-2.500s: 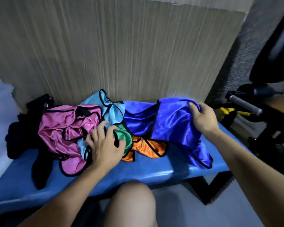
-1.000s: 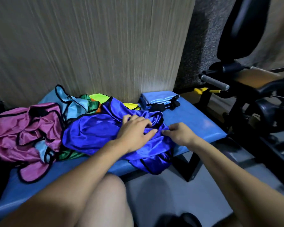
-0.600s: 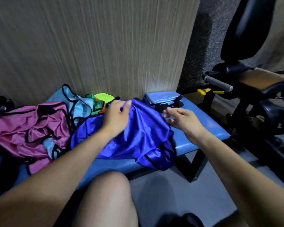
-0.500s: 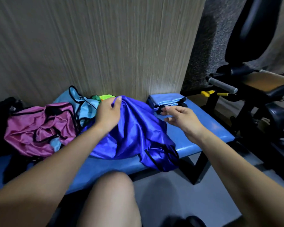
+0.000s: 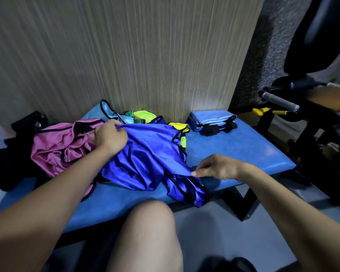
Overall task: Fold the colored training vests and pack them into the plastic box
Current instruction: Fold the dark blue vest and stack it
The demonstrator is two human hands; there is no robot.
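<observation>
Now a shiny royal-blue vest w/ black trim (image 5: 145,160) is stretched between both hands on the padded blue bench (image 5: 234,152). Its far edge is gripped in the curled left hand (image 5: 110,135); a near corner is pinched by the right hand (image 5: 217,166). Bare bench is seen to the right hand's right, up to its rim. A crumpled magenta vest (image 5: 61,146) lies left of the left hand; a folded light-blue vest (image 5: 210,119) beyond the right. Vs. 0.5 s ago, the right hand is lower and nearer, and the fabric is drawn flatter.
</observation>
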